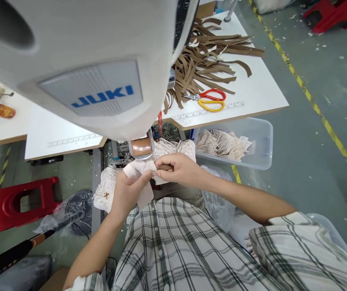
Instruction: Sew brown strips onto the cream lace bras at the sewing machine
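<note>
A small pale piece of fabric (141,165) is stretched between my two hands, just below the head of a white sewing machine (100,89). My left hand (127,190) grips it from the left, thumb on top. The fingers of my right hand (176,167) pinch its right edge. Right above the fabric is a shiny copper-brown part (141,147) in a metal frame. Whitish lacy fabric (105,188) lies under and beside my left hand, and more of it is bunched behind my right hand.
Brown fabric strips (203,60) and scissors with red and yellow handles (211,100) lie on the white table (261,93). Below its edge, a clear plastic bin (262,149) holds pale fabric pieces (221,143). A red stool (18,202) stands at left.
</note>
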Demonstrator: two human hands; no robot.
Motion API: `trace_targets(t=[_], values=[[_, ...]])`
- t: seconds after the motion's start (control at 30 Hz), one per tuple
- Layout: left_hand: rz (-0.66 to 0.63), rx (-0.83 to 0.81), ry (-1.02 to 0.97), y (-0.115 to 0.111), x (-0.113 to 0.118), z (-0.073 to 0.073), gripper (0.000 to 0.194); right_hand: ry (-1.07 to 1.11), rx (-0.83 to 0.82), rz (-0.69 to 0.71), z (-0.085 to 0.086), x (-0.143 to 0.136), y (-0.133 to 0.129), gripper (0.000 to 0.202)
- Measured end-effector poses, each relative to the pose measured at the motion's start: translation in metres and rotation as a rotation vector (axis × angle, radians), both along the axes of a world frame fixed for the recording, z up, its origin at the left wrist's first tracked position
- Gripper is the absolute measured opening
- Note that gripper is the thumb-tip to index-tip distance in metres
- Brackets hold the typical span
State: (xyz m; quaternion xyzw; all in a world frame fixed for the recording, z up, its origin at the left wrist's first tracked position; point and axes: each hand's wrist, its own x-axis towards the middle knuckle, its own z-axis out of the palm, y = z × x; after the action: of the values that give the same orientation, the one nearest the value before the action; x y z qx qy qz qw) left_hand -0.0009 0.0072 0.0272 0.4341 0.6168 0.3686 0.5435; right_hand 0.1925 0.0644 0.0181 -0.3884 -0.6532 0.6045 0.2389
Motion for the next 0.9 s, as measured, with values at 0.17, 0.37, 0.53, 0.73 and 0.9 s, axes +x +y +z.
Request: trace_targets(t=[0.17,0.37,0.53,0.73,0.9], values=[[0.136,0.097,-0.571,-0.025,-0.005,-0.022,0.093,0.162,-0.308,0.156,0.028,0.002,0.026,0.015],[-0.028,0.558,-0.261,-0.013,-0.02,-0.016,0.093,-0.109,0.017,0.439,0.07,-0.015,0.061,0.01],[-0.331,1.005,0.569,0.017,-0.053,-0.012,0.075,-0.467,0.445,0.351,0.077,-0.027,0.076,0.027],[-0.548,1.183,1.136,0.042,-0.07,-0.028,0.067,-0.504,0.448,0.345,0.077,-0.028,0.075,0.033],[-0.561,1.117,1.179,0.046,-0.071,-0.033,0.06,-0.465,0.47,0.328,0.071,-0.023,0.073,0.028]])
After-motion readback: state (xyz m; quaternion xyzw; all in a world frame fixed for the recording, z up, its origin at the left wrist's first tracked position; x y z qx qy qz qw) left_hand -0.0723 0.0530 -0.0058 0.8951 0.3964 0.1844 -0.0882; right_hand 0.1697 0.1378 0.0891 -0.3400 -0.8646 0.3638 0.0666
